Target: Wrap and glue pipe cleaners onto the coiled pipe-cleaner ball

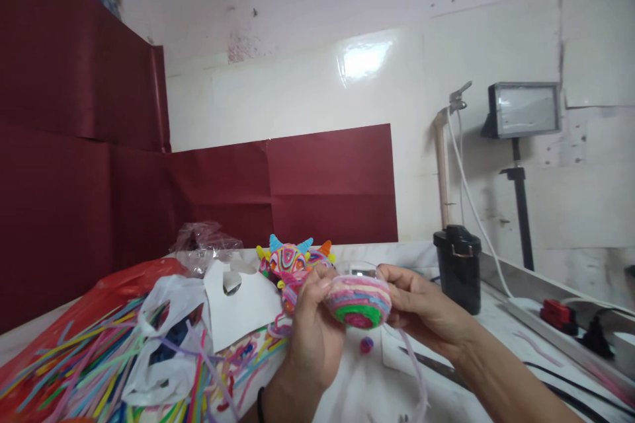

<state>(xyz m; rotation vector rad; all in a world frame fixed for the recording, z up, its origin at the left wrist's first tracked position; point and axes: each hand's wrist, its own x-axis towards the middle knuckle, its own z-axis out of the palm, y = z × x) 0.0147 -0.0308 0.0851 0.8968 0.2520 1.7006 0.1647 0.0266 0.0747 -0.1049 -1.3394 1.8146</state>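
Observation:
Between my two hands is a round, clear-rimmed bowl (360,301) wrapped in coiled fuzzy pipe cleaners, with pink, white and blue bands, a green ring and a deep pink centre. My left hand (317,327) grips its left side, thumb near the rim. On the other side, my right hand (421,304) pinches the rim edge with closed fingers. A pale lilac pipe cleaner (414,370) hangs down from below the right fingers. Just behind the bowl sits a multicoloured horned figure (288,261), partly hidden by my left hand.
Many loose pipe cleaners (84,360) spread over a red plastic bag (133,281) at left. Nearby lie a white plastic bag (166,370) and white sheet (238,307). A small purple-pink ball (366,344) lies below the bowl. At right stand a black container (457,271) and a lamp (526,109).

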